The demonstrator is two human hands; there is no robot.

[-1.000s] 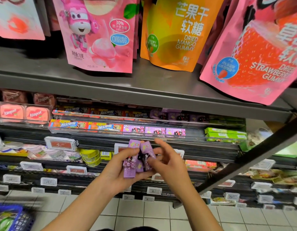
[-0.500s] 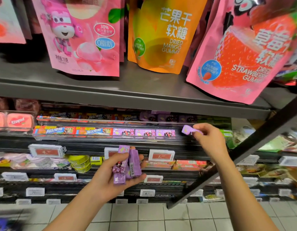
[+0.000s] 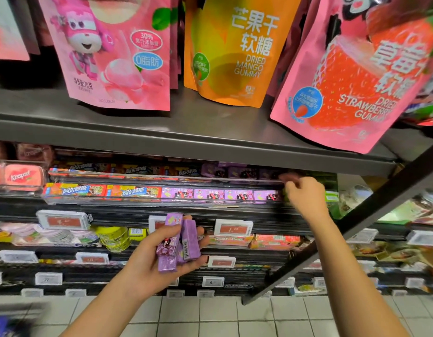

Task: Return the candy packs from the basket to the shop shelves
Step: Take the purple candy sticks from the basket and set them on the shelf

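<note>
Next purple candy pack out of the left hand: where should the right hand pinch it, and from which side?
Pinch the upper end of the front purple pack, coming from above and the right. The packs stand roughly upright in the left hand, whose thumb and palm cover their left and lower parts, with fingertips behind; the tops stick out free. The right hand is up at the tray of purple packs.

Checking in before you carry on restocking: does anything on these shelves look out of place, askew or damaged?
Nothing damaged or spilled. The strawberry gummy bag leans left, unlike the straighter mango gummy bag. The left hand holds purple candy packs; the right hand is at the tray.
</note>
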